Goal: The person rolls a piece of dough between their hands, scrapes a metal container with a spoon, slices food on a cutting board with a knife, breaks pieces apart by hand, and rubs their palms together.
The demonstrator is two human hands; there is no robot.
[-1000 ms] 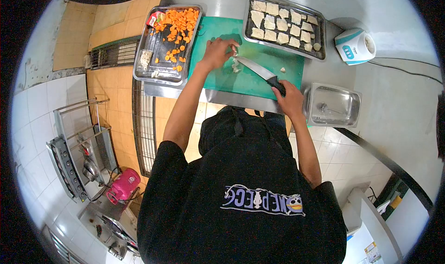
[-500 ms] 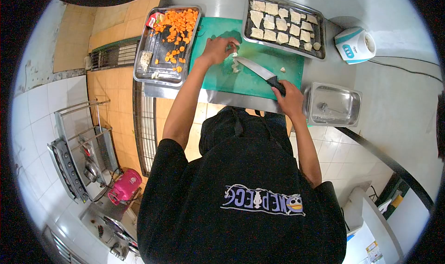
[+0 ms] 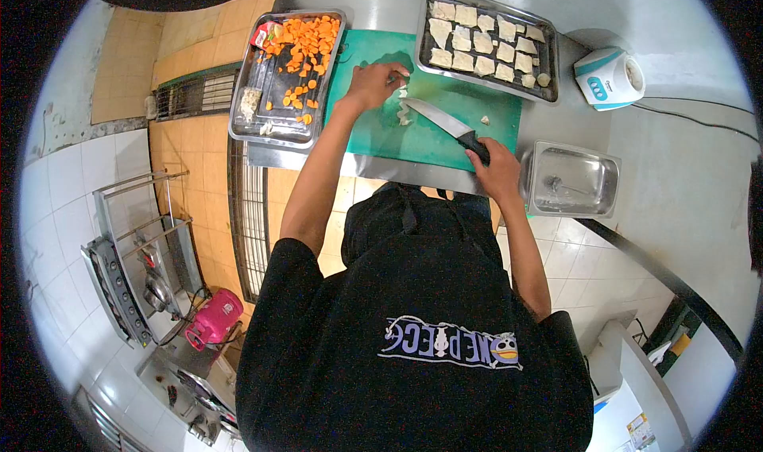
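My right hand (image 3: 497, 170) is wrapped round the black handle of a kitchen knife (image 3: 442, 120). The blade points up and left across the green cutting board (image 3: 477, 152). Close to the knife tip, my left hand (image 3: 377, 85) has its fingers curled together, their tips at a small white piece (image 3: 403, 92) that looks like garlic. Other white cut pieces (image 3: 403, 117) lie on the board just below the fingertips and left of the blade. One more white bit (image 3: 485, 120) rests by itself to the right of the knife. The undersides of my left fingers are hidden.
At left, a metal tray (image 3: 298, 138) holds sliced carrots (image 3: 306, 39), a red packet (image 3: 265, 34) and pale chopped bits (image 3: 249, 102). A second tray (image 3: 548, 94) with flat pale squares overlaps the board's upper right. A kitchen scale (image 3: 606, 81) and a steel pan (image 3: 612, 183) stand at right.
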